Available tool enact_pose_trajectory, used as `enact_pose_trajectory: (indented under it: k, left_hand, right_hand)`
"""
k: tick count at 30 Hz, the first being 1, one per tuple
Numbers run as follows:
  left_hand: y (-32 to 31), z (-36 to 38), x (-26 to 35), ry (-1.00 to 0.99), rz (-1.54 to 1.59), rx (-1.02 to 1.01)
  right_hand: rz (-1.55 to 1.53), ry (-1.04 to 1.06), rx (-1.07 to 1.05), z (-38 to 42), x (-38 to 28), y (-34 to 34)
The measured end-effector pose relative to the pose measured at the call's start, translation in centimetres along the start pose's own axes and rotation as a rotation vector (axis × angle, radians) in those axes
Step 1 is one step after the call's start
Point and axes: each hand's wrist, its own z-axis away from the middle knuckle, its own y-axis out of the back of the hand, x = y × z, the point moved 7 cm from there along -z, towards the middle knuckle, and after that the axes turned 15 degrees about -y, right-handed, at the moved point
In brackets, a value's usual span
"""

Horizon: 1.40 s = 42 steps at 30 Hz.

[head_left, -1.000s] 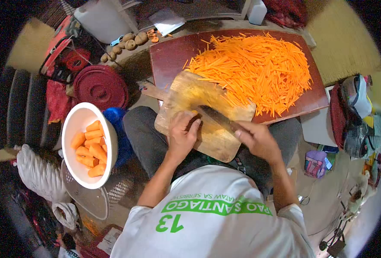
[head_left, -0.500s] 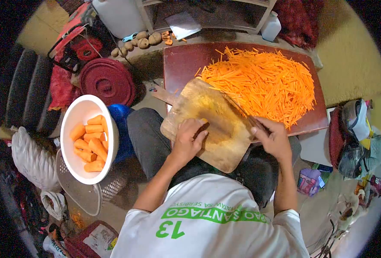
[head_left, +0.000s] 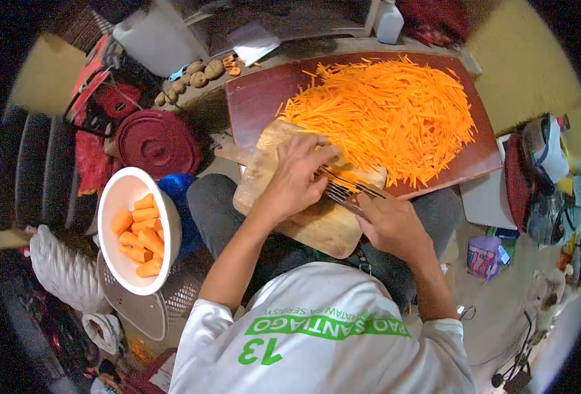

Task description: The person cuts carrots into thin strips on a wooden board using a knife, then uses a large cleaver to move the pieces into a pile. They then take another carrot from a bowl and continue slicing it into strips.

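My right hand is closed round the handle of a knife, whose blade shows dark and light stripes and points left. Orange carrot strips lie along the blade. At its far end, my left hand curls its fingers over the strips; its fingertips are partly hidden. Both hands are above a worn wooden cutting board, tilted across my lap. Beyond it, a big heap of carrot strips covers much of a dark red board.
To the left, a white bowl holds several peeled carrot pieces. Behind it are a dark red lid and several potatoes. A grey perforated basket stands below the bowl. Bags and a purple container lie to the right.
My left hand has moved up and right to the blade's end. The knife has come left over the board from the heap's edge, and strips now show along it. The view has shifted slightly.
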Motion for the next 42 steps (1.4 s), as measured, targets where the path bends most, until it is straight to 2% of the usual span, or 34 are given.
enact_pose_trajectory:
  k: [1, 4, 7, 13, 17, 21, 24, 30, 34, 40, 42]
  left_hand:
    - [-0.6, -0.5, 0.3, -0.018, 0.003, -0.035]
    - [-2.5, -1.6, -0.5, 0.025, 0.005, -0.196]
    - [-2.6, -3.1, -0.5, -0.141, -0.210, -0.163]
    - [-2.4, -6.8, -2.2, -0.251, -0.398, -0.038]
    - [-1.9, -10.0, -3.2, -0.288, -0.613, -0.042]
    - [-1.9, -10.5, -2.9, -0.262, -0.385, 0.047]
    - [-2.8, -9.6, -2.8, -0.277, -0.348, -0.010]
    - [-3.9, -10.4, -5.0, -0.203, -0.461, -0.040]
    - [-2.9, -10.0, -4.9, -0.187, -0.439, 0.033]
    - [0.4, -5.3, -4.5, -0.072, -0.353, 0.075]
    - [0.7, -1.7, -6.0, 0.010, -0.316, 0.138]
  right_hand:
    - [-0.008, 0.009, -0.027, 0.1, 0.1, -0.2]
    - [-0.008, 0.121, 0.098, 0.2, -0.1, 0.2]
    - [0.029, 0.159, 0.169, -0.2, 0.5, 0.5]
    - [0.179, 0.052, 0.136, -2.1, 2.6, 1.8]
    - [0.227, 0.047, 0.193, -3.1, 2.6, 3.9]
    - [0.246, 0.043, 0.175, -3.6, 3.1, 3.9]
    - [0.260, 0.048, 0.163, -3.6, 3.4, 3.5]
    - [0.269, 0.068, 0.137, -3.2, 2.7, 2.4]
    - [0.276, 0.121, 0.211, -2.8, 1.7, 3.3]
    - [0.148, 0.094, 0.191, -0.9, 1.1, 2.5]
    - [0.061, 0.122, 0.173, -0.1, 0.8, -0.5]
